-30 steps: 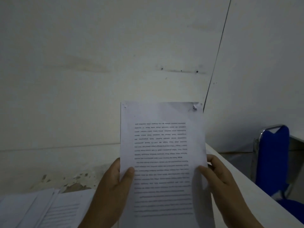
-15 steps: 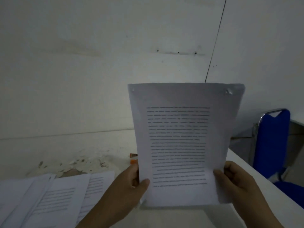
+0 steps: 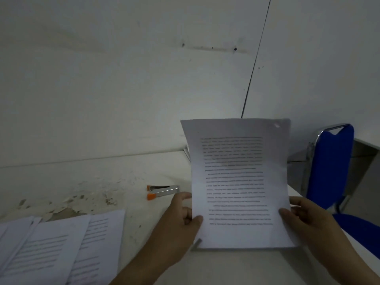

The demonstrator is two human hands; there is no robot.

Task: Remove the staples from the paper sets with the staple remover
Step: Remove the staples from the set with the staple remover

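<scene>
A printed paper set (image 3: pixel 236 182) stands nearly upright above the white table (image 3: pixel 144 227), its bottom edge close to the tabletop. My left hand (image 3: pixel 181 221) pinches its lower left edge, thumb on the front. My right hand (image 3: pixel 304 221) pinches the lower right edge the same way. A small crumpled mark (image 3: pixel 277 125) shows at the set's top right corner. The staple remover (image 3: pixel 162 191), silver with orange ends, lies on the table to the left of the held set, untouched.
More printed sheets (image 3: pixel 51 249) lie spread at the table's front left. Peeled paint patches (image 3: pixel 67 204) mark the table near the wall. A blue chair (image 3: pixel 329 167) stands to the right of the table. The white wall rises close behind.
The held set has turned so its text reads the right way up, and it has come lower and to the right. The view has tipped down, showing the staple remover and more of the table.
</scene>
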